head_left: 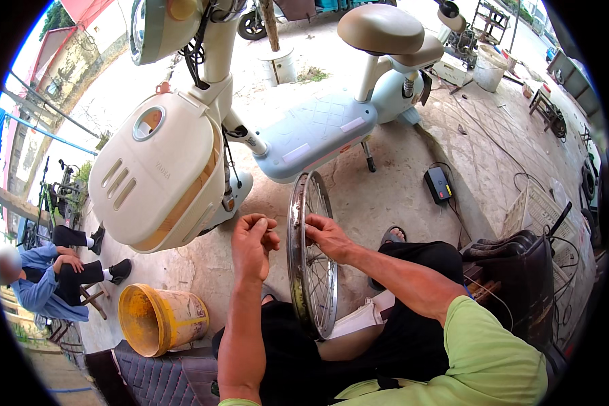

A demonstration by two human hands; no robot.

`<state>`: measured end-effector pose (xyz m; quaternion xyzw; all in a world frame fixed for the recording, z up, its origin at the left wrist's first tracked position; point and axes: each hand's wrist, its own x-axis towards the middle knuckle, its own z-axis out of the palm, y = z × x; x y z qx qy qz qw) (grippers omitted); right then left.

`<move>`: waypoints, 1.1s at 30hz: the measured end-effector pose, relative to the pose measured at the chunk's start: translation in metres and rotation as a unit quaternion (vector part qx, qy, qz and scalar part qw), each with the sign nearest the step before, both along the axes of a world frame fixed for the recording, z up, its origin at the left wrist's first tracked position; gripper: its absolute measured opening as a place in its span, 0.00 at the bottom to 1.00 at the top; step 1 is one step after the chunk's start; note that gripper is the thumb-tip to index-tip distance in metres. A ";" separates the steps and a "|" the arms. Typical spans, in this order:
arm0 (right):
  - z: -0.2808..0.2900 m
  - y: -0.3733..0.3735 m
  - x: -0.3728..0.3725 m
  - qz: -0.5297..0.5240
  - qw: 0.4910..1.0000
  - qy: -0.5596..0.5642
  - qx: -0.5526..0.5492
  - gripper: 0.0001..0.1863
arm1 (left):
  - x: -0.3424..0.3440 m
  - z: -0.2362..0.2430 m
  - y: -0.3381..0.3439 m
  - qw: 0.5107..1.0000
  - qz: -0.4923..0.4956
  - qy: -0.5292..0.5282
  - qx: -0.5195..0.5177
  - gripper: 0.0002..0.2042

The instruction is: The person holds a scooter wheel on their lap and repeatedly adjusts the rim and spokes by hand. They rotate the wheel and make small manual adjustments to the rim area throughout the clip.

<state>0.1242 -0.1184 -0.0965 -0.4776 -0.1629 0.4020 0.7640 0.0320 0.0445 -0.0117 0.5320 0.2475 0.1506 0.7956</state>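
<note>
A bare spoked wheel rim (309,271) stands upright between my knees, its metal worn and rusty. My right hand (327,235) rests on the rim's upper right side, fingers touching the metal near the spokes. My left hand (253,240) hovers just left of the rim with fingertips pinched together; whether something small is held in them is too small to tell. A pale electric scooter (203,135) without its front wheel stands right beyond the rim.
A yellow bucket (161,318) lies tilted at lower left. A seated person (47,271) is at the far left. A black charger box (438,184) with cables lies on the concrete to the right, and a dark chair (514,271) stands beside my right leg.
</note>
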 end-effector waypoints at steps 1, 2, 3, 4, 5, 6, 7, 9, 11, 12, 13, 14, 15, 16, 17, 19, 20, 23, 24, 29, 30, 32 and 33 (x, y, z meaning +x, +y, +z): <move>0.001 -0.001 -0.001 -0.001 1.000 -0.004 -0.007 0.09 | 0.000 0.002 0.002 0.996 -0.007 -0.001 -0.085 0.04; 0.003 -0.003 -0.002 -0.003 1.000 -0.007 -0.014 0.09 | 0.000 0.003 0.002 0.996 -0.017 0.008 -0.091 0.05; 0.006 -0.007 -0.004 0.007 1.000 -0.012 -0.024 0.09 | 0.000 0.004 0.002 0.995 -0.027 0.017 -0.098 0.05; 0.014 -0.012 -0.007 0.017 0.999 -0.016 -0.034 0.09 | -0.001 0.005 0.002 0.994 -0.036 0.025 -0.104 0.05; 0.017 -0.016 -0.008 0.028 0.998 -0.021 -0.044 0.09 | -0.001 0.006 0.001 0.995 -0.056 0.032 -0.081 0.05; 0.012 -0.019 -0.005 0.065 0.997 -0.032 -0.033 0.09 | -0.002 0.006 -0.001 0.995 -0.076 0.040 -0.057 0.06; 0.013 -0.022 -0.006 0.078 0.996 -0.036 -0.027 0.09 | -0.003 0.007 -0.004 0.993 -0.097 0.049 -0.035 0.06; 0.016 -0.026 -0.008 0.105 0.993 -0.043 -0.014 0.09 | -0.006 0.007 -0.007 0.991 -0.124 0.057 -0.015 0.06; 0.011 -0.028 -0.006 0.112 0.992 -0.054 -0.005 0.09 | -0.009 0.006 -0.007 0.983 -0.173 0.062 0.008 0.06; 0.011 -0.029 -0.006 0.109 0.992 -0.056 -0.010 0.09 | -0.011 0.008 -0.010 0.982 -0.172 0.075 0.012 0.07; 0.011 -0.029 -0.006 0.107 0.992 -0.058 -0.014 0.09 | -0.013 0.011 -0.013 0.978 -0.181 0.092 0.056 0.08; 0.012 -0.029 -0.005 0.108 0.992 -0.055 -0.018 0.09 | -0.014 0.013 -0.015 0.971 -0.190 0.109 0.099 0.08; 0.015 -0.029 -0.003 0.108 0.993 -0.052 -0.021 0.09 | -0.015 0.014 -0.017 0.962 -0.198 0.126 0.143 0.09; 0.017 -0.029 -0.002 0.109 0.993 -0.049 -0.024 0.09 | -0.014 0.008 -0.019 0.955 -0.195 0.093 0.205 0.12; 0.014 -0.029 0.000 0.120 0.991 -0.057 -0.023 0.09 | -0.015 0.005 -0.021 0.945 -0.194 0.100 0.243 0.12; 0.007 -0.029 0.004 0.140 0.987 -0.071 -0.020 0.09 | -0.017 0.007 -0.028 0.921 -0.193 0.114 0.319 0.13; 0.007 -0.029 0.003 0.140 0.987 -0.068 -0.028 0.09 | -0.016 0.011 -0.030 0.906 -0.192 0.128 0.355 0.13; 0.011 -0.029 0.002 0.142 0.987 -0.058 -0.043 0.08 | -0.016 0.014 -0.031 0.896 -0.192 0.130 0.377 0.11; 0.011 -0.028 0.002 0.142 0.987 -0.054 -0.044 0.08 | -0.016 0.015 -0.032 0.893 -0.191 0.130 0.385 0.11; 0.016 -0.030 -0.001 0.118 0.992 -0.043 0.002 0.08 | -0.014 0.022 -0.037 0.875 -0.187 0.144 0.422 0.10; 0.011 -0.030 -0.001 0.117 0.992 -0.038 0.011 0.08 | -0.014 0.021 -0.036 0.876 -0.191 0.132 0.423 0.10; 0.004 -0.030 0.001 0.120 0.992 -0.037 0.016 0.08 | -0.014 0.018 -0.032 0.876 -0.199 0.106 0.426 0.09; 0.002 -0.031 0.002 0.123 0.992 -0.040 0.012 0.08 | -0.014 0.016 -0.031 0.878 -0.203 0.109 0.420 0.09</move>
